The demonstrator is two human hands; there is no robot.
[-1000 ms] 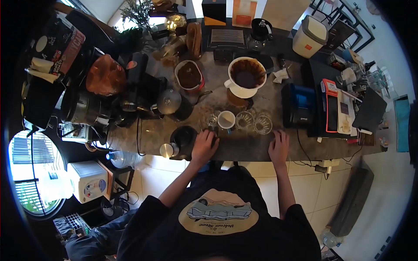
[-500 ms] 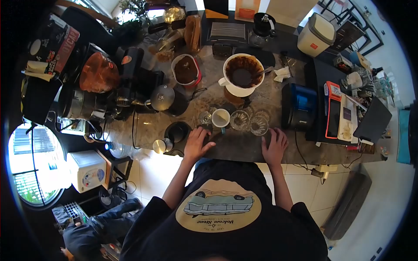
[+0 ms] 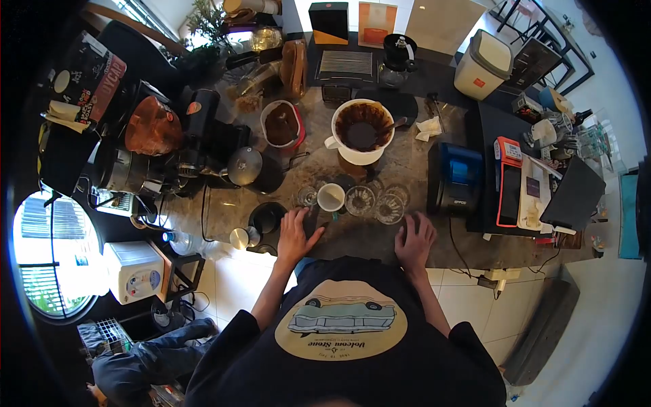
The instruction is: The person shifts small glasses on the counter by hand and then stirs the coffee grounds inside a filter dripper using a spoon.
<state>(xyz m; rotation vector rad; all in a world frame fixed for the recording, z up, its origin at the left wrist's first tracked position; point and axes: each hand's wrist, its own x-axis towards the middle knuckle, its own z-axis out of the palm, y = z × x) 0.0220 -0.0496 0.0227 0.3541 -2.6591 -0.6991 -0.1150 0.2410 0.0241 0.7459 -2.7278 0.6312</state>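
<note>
My left hand (image 3: 296, 236) rests on the front edge of the stone counter (image 3: 352, 241), fingers apart and holding nothing. To its right, my right hand (image 3: 415, 239) lies on the same edge, also spread and empty. Between and just beyond them stand a white cup (image 3: 331, 197), a small glass (image 3: 307, 197) and clear glasses (image 3: 359, 201). Farther back is a white dripper (image 3: 363, 131) with a dark-stained filter and dark contents. A red-and-white container (image 3: 281, 125) of brown grounds sits to its left. A kettle (image 3: 245, 166) is nearer my left hand.
On the left are a grinder with an orange hopper (image 3: 153, 125) and a round black dish (image 3: 268, 218). A blue-black printer (image 3: 457, 178) and a card terminal (image 3: 508, 183) stand right. Another person's legs (image 3: 156, 356) show lower left.
Both hands stay on the counter edge, their fingers shifting slightly; my left thumb is now spread out. The camera view has shifted, and a utensil handle now shows at the dripper's right rim.
</note>
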